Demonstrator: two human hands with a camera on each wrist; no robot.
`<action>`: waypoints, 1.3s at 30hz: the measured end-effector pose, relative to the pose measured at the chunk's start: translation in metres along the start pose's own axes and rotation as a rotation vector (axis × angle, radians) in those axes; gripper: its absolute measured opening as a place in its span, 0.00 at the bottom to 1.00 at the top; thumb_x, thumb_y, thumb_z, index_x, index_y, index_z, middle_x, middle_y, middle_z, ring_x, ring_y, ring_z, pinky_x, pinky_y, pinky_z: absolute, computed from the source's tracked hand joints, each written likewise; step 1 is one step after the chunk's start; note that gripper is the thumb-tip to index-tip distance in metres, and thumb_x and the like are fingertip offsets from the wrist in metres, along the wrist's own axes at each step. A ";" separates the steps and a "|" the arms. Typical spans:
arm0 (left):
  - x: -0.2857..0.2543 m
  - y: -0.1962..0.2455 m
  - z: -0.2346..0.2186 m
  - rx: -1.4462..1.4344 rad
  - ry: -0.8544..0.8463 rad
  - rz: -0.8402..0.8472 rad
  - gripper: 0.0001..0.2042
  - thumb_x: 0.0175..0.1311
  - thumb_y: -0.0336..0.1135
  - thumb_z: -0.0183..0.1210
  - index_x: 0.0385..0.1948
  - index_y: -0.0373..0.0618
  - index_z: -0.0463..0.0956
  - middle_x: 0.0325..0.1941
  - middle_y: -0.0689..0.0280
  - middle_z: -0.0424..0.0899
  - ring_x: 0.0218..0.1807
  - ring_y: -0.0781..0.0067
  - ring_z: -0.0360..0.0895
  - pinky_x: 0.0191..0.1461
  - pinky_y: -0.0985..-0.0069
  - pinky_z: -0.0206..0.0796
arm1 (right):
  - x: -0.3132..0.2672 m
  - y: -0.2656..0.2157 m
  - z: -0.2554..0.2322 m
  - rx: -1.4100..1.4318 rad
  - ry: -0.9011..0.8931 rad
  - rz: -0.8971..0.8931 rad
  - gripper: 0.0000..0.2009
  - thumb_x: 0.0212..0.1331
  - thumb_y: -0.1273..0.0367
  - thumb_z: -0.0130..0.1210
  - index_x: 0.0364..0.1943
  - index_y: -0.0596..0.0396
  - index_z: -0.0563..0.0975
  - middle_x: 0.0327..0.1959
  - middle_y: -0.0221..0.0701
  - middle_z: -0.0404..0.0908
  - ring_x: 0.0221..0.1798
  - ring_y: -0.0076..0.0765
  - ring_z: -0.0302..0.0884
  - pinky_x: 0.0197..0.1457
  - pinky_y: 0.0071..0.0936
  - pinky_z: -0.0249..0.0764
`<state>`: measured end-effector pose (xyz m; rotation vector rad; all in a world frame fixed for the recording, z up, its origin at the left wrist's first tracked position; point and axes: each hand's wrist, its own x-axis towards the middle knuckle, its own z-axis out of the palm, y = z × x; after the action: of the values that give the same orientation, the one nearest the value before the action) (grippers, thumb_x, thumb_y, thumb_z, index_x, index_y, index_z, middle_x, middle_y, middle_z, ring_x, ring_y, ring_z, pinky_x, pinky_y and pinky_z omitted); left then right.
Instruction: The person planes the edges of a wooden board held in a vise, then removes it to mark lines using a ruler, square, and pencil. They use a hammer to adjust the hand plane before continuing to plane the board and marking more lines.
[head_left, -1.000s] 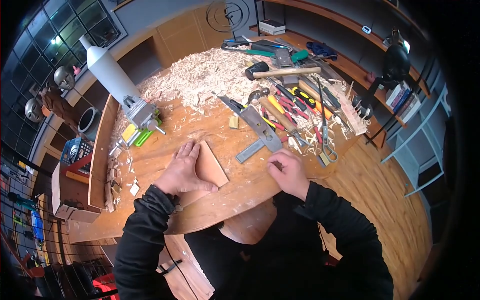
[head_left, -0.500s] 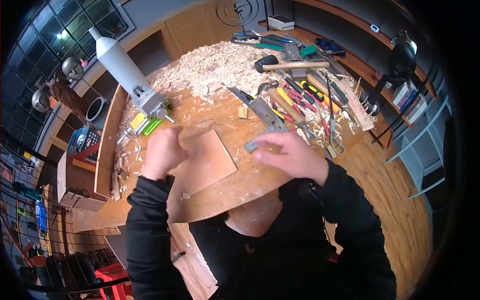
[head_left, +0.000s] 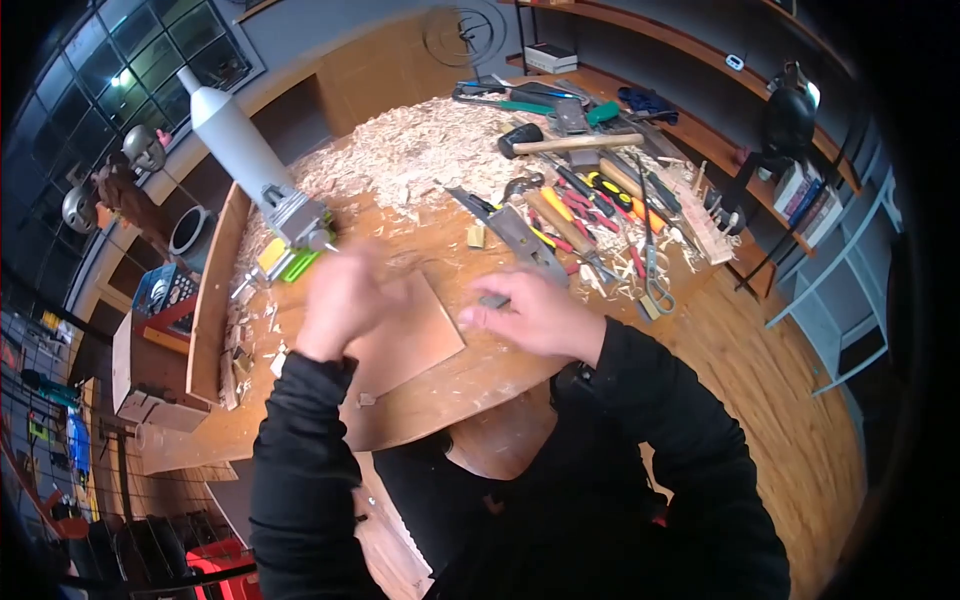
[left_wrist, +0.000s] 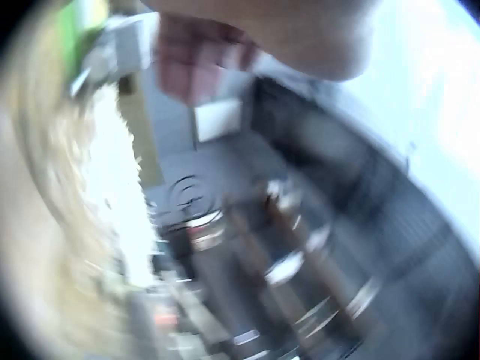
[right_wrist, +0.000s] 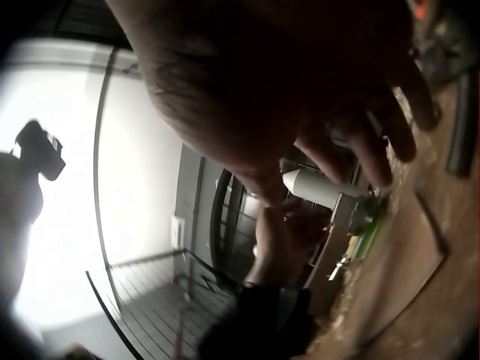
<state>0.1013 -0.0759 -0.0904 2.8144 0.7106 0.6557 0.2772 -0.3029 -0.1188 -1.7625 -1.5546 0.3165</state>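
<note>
A thin, flat brown board (head_left: 415, 335) lies near the front edge of the wooden table (head_left: 450, 395). My left hand (head_left: 345, 300), blurred by motion, is raised over the board's left part with nothing seen in it. Over the board's right edge is my right hand (head_left: 530, 312), its fingers loosely bent and thumb apart. In the right wrist view its fingers (right_wrist: 367, 154) hang spread with no object between them. A grey metal bar (head_left: 493, 300) shows between thumb and fingers, overlapped by the hand, next to a wide metal tool (head_left: 528, 240).
Wood shavings (head_left: 400, 150) heap at the back. Chisels, a mallet (head_left: 520, 140), scissors (head_left: 657, 295) and other tools crowd the right side. A grey-and-green vise (head_left: 300, 225) stands at the left beside an upright plank (head_left: 215, 290). A small wood block (head_left: 476, 236) sits mid-table.
My left hand has lifted off the board, where it lay flat. My right hand has moved left from beside the metal tool to the board's right edge, its fingers loosening.
</note>
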 end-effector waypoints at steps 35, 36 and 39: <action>0.013 0.062 0.026 0.760 -0.388 0.126 0.15 0.73 0.40 0.55 0.51 0.54 0.89 0.54 0.61 0.89 0.66 0.51 0.77 0.73 0.36 0.55 | 0.015 -0.090 0.008 0.883 -0.308 -0.280 0.35 0.57 0.83 0.50 0.75 0.57 0.66 0.63 0.36 0.81 0.70 0.33 0.76 0.66 0.31 0.77; 0.016 0.059 0.029 0.760 -0.332 0.148 0.15 0.73 0.45 0.57 0.50 0.52 0.89 0.51 0.61 0.90 0.61 0.53 0.80 0.71 0.41 0.60 | 0.027 -0.072 0.022 0.886 -0.168 -0.231 0.34 0.56 0.83 0.51 0.73 0.59 0.68 0.63 0.37 0.81 0.70 0.32 0.76 0.67 0.32 0.77; 0.018 0.046 0.013 0.495 -0.266 -0.005 0.20 0.67 0.52 0.64 0.49 0.47 0.89 0.50 0.57 0.90 0.57 0.54 0.84 0.66 0.51 0.70 | 0.055 -0.026 0.067 0.879 0.230 -0.078 0.30 0.55 0.83 0.52 0.68 0.63 0.73 0.63 0.38 0.80 0.69 0.30 0.75 0.67 0.33 0.76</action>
<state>0.1404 -0.1078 -0.0831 3.2478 0.9314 0.0990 0.2282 -0.2280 -0.1322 -1.0018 -1.0619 0.6192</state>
